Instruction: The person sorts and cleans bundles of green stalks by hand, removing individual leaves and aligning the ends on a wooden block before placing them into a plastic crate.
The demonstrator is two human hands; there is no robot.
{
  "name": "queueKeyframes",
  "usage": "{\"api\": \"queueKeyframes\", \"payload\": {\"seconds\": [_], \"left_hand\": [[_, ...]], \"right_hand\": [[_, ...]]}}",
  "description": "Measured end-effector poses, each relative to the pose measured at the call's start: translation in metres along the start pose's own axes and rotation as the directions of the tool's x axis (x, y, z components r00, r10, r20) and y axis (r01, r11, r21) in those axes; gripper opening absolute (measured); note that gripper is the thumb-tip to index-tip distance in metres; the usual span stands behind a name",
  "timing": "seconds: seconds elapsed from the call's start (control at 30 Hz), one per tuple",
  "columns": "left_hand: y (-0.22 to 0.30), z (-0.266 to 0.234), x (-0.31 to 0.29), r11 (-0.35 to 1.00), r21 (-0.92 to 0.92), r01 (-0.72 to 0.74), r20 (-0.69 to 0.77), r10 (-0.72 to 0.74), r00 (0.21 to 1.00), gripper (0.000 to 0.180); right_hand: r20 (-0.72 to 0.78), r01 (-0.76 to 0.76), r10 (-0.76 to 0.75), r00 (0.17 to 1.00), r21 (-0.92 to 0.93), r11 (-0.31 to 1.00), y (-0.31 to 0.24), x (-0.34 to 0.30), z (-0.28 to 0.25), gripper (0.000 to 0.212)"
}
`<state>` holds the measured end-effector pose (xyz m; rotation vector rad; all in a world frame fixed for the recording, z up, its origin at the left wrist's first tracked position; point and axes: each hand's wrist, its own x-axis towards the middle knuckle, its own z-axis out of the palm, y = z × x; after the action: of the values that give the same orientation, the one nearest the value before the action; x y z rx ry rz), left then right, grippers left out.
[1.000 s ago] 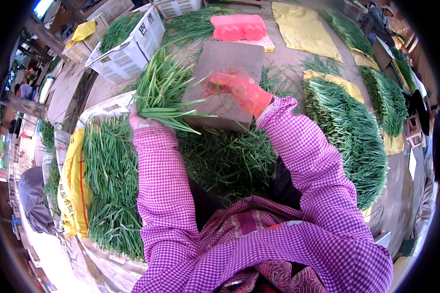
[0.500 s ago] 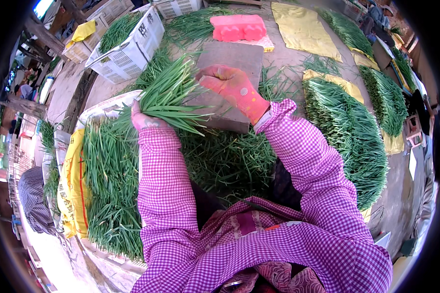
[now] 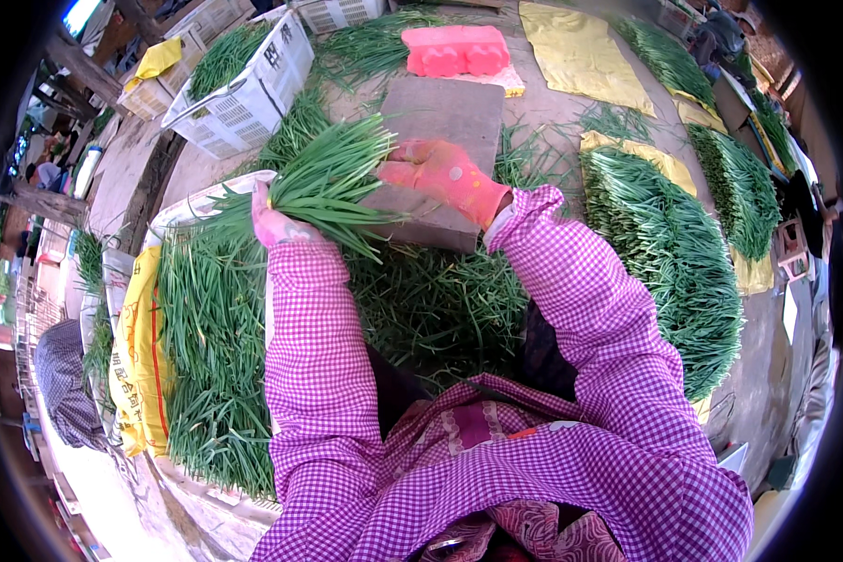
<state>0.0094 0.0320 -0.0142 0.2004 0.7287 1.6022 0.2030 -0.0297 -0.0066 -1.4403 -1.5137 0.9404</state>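
My left hand (image 3: 276, 221), in a pale pink glove, is closed round a loose bunch of garlic chives (image 3: 332, 178). Their pale cut ends point up and right, while the leaf tips spread around the hand. At those pale ends is my right hand (image 3: 448, 180), in an orange-red glove, its fingers stretched toward the stems with a gap between thumb and fingers. Whether it touches the stems is hard to see. Beneath the right hand stands a grey-brown board (image 3: 445, 112). Below my left forearm, a white crate (image 3: 180, 214) is heaped with more chives (image 3: 217, 347).
Loose chives (image 3: 440, 309) lie before my lap. To the right, stacked chives (image 3: 660, 272) rest on yellow sacking. A white basket (image 3: 253, 98) with greens stands far left, near a pink foam block (image 3: 457, 51) and a flat yellow sack (image 3: 585, 58). A yellow bag (image 3: 140, 356) hangs over the crate's left side.
The bunch in my left hand has turned slightly, its pale ends now nearer the right glove. My right hand has shifted slightly downward, and its fingers have uncurled from a tighter bend.
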Motion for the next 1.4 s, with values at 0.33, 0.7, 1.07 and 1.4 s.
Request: {"api": "queueKeyframes", "payload": {"seconds": [0.33, 0.7, 1.07, 1.4], "left_hand": [[-0.006, -0.001, 0.007, 0.992, 0.015, -0.128, -0.039, 0.129, 0.991, 0.034], [-0.019, -0.024, 0.026, 0.984, 0.042, -0.174, 0.063, 0.171, 0.983, 0.039], [0.003, 0.0, 0.0, 0.995, -0.049, -0.087, 0.002, 0.087, 0.996, 0.037], [0.009, 0.0, 0.001, 0.997, 0.028, -0.073, 0.074, 0.07, 0.995, 0.027]], "right_hand": [[-0.164, -0.065, 0.152, 0.975, 0.445, 0.893, 0.023, 0.015, -0.01, 0.033], [-0.061, -0.129, 0.13, 0.99, 0.016, 0.992, -0.006, -0.005, 0.004, 0.045], [-0.524, -0.102, -0.102, 0.845, -0.345, 0.933, 0.015, 0.008, -0.062, 0.036], [-0.383, -0.005, -0.127, 0.915, -0.326, 0.945, 0.016, 0.0, -0.075, 0.031]]}}
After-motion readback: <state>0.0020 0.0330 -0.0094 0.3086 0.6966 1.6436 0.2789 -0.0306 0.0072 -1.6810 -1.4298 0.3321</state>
